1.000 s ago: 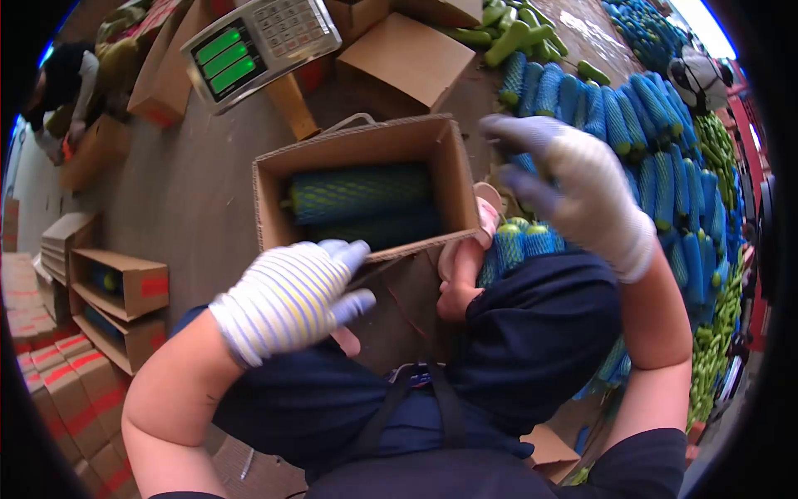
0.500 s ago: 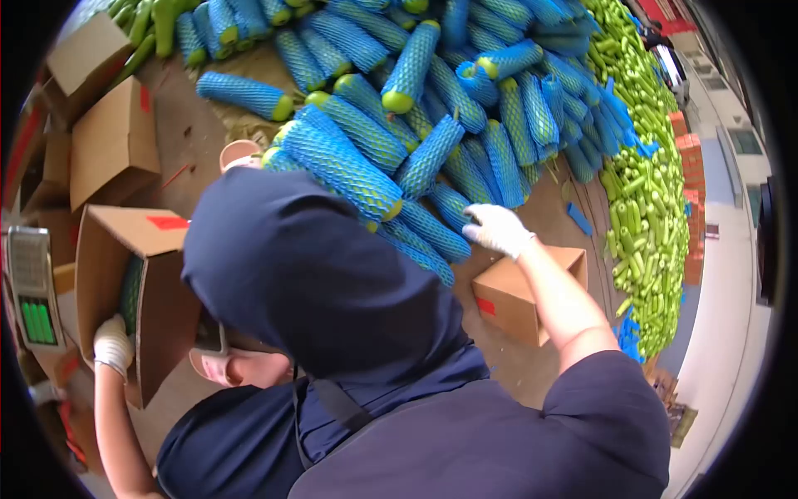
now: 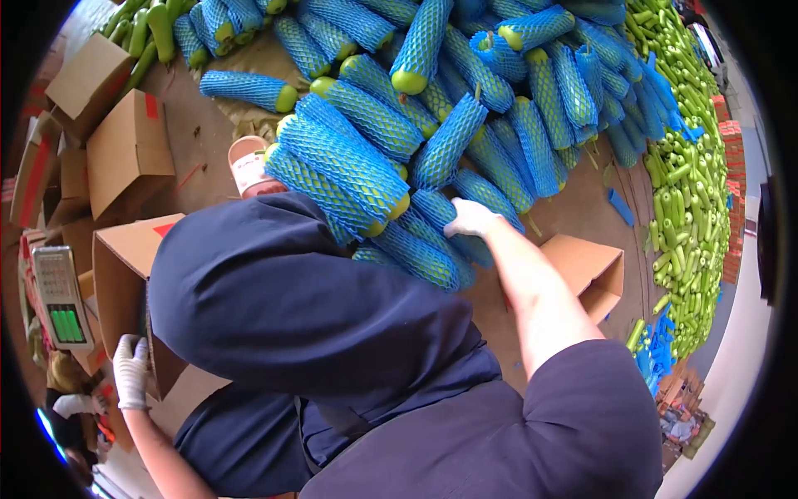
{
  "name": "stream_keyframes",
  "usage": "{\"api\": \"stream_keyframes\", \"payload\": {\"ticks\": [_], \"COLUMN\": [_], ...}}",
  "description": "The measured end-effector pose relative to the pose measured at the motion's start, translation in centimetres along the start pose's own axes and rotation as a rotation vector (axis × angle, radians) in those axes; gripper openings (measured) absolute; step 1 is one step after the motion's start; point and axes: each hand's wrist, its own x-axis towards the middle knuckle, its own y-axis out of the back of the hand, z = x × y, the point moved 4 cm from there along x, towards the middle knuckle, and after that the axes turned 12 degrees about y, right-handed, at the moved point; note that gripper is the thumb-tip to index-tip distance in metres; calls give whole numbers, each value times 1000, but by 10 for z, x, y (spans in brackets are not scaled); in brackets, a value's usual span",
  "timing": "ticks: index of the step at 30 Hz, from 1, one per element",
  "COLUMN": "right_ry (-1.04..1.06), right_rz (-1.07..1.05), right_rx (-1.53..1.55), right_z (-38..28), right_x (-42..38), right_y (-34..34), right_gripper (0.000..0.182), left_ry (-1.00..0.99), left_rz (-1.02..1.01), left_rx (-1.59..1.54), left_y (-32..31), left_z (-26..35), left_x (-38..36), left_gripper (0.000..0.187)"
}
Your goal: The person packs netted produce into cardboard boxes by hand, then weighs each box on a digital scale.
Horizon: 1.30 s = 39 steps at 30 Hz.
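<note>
My left hand (image 3: 130, 372), in a white glove, grips the edge of an open cardboard box (image 3: 125, 279) tilted on its side at the left. The hood hides part of this box. My right hand (image 3: 474, 219), also gloved, has its fingers curled on a green gourd in blue foam netting (image 3: 434, 208) at the near edge of a large pile. Other netted gourds (image 3: 337, 179) lie beside and beyond it, some crosswise. My right forearm covers part of the gourds below the hand.
Another open box (image 3: 586, 270) sits right of my right forearm. More cartons (image 3: 129, 154) and a scale with a green display (image 3: 60, 291) stand at the left. Bare green gourds (image 3: 686, 208) are heaped along the right. At the lower left is another person (image 3: 75, 407).
The view has shifted, so the pile appears farther right. My right hand has come down onto a netted gourd. My left hand stays at the left box, whose inside gourd is no longer visible.
</note>
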Motion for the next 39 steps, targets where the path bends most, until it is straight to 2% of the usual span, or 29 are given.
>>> {"api": "stream_keyframes", "payload": {"ticks": [2, 4, 5, 6, 8, 10, 12, 14, 16, 17, 18, 19, 20, 21, 22, 23, 24, 25, 27, 28, 30, 32, 33, 34, 36, 37, 38, 39], "right_ry": [46, 108, 145, 191, 367, 588, 1043, 1371, 1348, 1339, 1398, 1487, 1461, 1465, 1442, 1661, 1595, 1480, 1301, 1258, 1150, 1325, 1435, 1574, 1595, 1682, 1401, 1351], "right_rz": [-141, -262, -204, -155, -173, -20, 144, 203, 277, 118, -10, -43, -163, -299, -368, -246, -269, -405, -534, -551, -570, -431, -338, -144, -9, 118, 171, 227], "right_rx": [412, 1112, 1235, 1351, 1400, 1301, 1109, 1099, 1247, 1225, 1119, 703, 512, 482, 280, 15, -308, -490, -903, -1052, -1290, -1076, -820, -630, -186, -116, 323, 365], "right_z": [1, 1, -16, -38, -81, -141, -217, -326, -424, -457, -499, -541, -584, -617, -641, -661, -670, -674, -667, -655, -654, -670, -675, -675, -644, -618, -579, -530], "right_x": [-21, -49, -69, -90, -112, -119, -111, -121, -135, -126, -116, -126, -143, -144, -123, -108, -97, -76, -45, -18, -27, -59, -78, -97, -139, -146, -149, -122], "right_y": [14, 14, 27, 45, 81, 128, 181, 211, 200, 199, 180, 157, 128, 93, 59, 30, 6, -20, -58, -78, -76, -37, -7, 25, 91, 120, 136, 161], "right_gripper": [65, 65, 66, 67, 88, 97, 104, 98, 92, 79, 59, 43, 32, 38, 49, 59, 63, 67, 69, 65, 54, 45, 42, 39, 30, 28, 32, 33], "left_ry": [258, 222, 179, 152, 87, 71, -9, -53, -107, -74, -47, -24, -1, 41, 62, 79, 93, 91, 131, 132, 107, 47, 79, 100, 68, 38, -8, -16], "left_rz": [-121, -46, -7, -52, 61, 71, 156, 211, 247, 262, 272, 311, 347, 377, 404, 445, 479, 503, 512, 510, 423, 351, 322, 311, 299, 281, 278, 259], "left_rx": [-379, -554, -575, -663, -620, -711, -691, -711, -770, -867, -964, -1075, -1182, -1263, -1415, -1492, -1568, -1574, -1740, -1748, -1694, -1653, -1655, -1649, -1580, -1519, -1456, -1369], "left_y": [21, 32, 36, 39, 45, 47, 52, 59, 68, 74, 77, 78, 81, 83, 82, 81, 82, 84, 79, 79, 76, 73, 71, 73, 73, 74, 74, 71], "left_z": [10, 2, -2, -5, 25, 46, 61, 70, 59, 51, 42, 32, 22, 12, -5, -25, -41, -51, -63, -63, -57, -50, -45, -42, -33, -27, -20, -15], "left_x": [-28, -45, -50, -55, -69, -71, -68, -63, -54, -51, -49, -53, -55, -57, -57, -55, -55, -58, -63, -62, -60, -55, -50, -45, -43, -46, -49, -48], "left_gripper": [15, 19, 24, 25, 27, 28, 30, 33, 39, 41, 44, 45, 47, 49, 48, 47, 46, 46, 43, 43, 42, 41, 40, 39, 37, 37, 37, 38]}}
